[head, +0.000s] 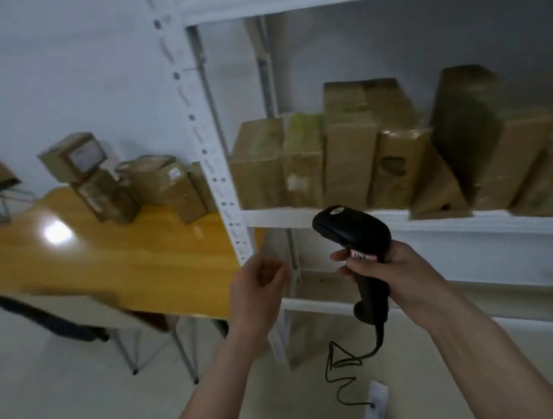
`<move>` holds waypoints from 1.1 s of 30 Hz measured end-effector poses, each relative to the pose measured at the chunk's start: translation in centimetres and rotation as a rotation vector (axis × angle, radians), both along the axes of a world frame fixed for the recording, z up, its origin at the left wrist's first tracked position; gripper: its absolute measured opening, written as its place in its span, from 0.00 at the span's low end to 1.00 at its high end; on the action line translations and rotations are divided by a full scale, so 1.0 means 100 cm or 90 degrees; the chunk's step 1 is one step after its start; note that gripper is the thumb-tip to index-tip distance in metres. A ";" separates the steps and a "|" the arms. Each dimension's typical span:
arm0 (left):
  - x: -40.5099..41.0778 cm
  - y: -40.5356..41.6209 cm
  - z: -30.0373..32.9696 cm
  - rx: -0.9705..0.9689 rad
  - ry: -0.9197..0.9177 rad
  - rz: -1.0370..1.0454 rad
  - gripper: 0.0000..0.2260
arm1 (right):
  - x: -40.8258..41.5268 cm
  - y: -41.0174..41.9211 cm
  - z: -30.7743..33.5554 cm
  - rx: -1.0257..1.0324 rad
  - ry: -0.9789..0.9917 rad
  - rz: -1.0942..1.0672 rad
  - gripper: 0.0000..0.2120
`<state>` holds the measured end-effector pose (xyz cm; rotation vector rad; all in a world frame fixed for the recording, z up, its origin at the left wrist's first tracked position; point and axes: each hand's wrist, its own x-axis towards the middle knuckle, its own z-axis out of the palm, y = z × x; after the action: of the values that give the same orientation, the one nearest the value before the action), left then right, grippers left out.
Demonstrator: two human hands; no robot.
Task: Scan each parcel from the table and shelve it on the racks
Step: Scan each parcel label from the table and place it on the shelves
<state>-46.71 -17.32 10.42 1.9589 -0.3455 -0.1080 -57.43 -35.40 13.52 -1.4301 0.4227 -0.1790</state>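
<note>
One scanner (351, 232), two hands.

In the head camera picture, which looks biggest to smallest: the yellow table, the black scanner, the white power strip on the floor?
1. Yellow table
2. Black scanner, though it sits close to the camera, which inflates it
3. White power strip, partly cut off at the bottom edge

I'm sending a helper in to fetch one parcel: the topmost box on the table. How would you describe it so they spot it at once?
Find the yellow wooden table left of the white rack. Parcels cluster at its far edge by the wall. The topmost box sits tilted on another box, higher than the rest, with a pale label facing the room.
</note>
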 end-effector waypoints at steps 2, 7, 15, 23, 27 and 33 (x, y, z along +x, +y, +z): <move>0.016 0.042 -0.005 0.018 0.018 0.037 0.08 | 0.024 0.032 -0.007 0.011 0.014 0.013 0.12; 0.052 0.123 -0.006 -0.005 0.051 0.107 0.09 | 0.078 0.102 -0.018 0.042 0.026 0.070 0.13; 0.102 0.191 -0.016 -0.035 0.093 0.168 0.08 | 0.155 0.168 -0.030 0.027 0.068 0.162 0.11; 0.192 0.222 -0.021 -0.019 0.124 0.209 0.10 | 0.261 0.199 -0.035 0.114 0.067 0.206 0.11; 0.258 0.205 -0.016 0.019 0.123 0.181 0.09 | 0.318 0.197 -0.032 0.118 0.069 0.212 0.10; 0.340 0.176 -0.015 0.069 0.106 0.131 0.09 | 0.391 0.189 -0.033 0.139 0.078 0.224 0.09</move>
<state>-12.70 0.24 8.96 2.0645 -0.0285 -0.1590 -18.30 -16.46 10.18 -1.2808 0.2745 0.2330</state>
